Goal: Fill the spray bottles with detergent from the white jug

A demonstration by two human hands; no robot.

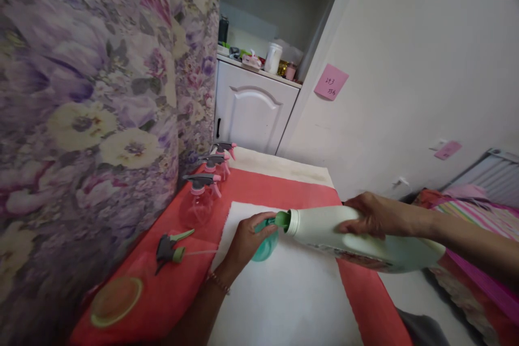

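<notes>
My left hand [251,232] is closed around the neck of a small teal see-through bottle [265,248], which stands on a white sheet [284,303]. With my right hand [365,216] I grip a big pale green jug [324,227], tipped nearly level so its open mouth meets the top of the bottle. Something green shows at that mouth; whether it is liquid or a spout I cannot tell. Left of my left hand, a loose trigger spray head [166,253] with a green collar and thin tube lies on the red cloth [194,292].
Several pink spray bottles [198,205] with grey triggers stand along the table's left edge. A round clear item with a yellowish rim [117,301] lies near the front left. A floral curtain [101,92] hangs close at left; a white cabinet [255,102] is behind.
</notes>
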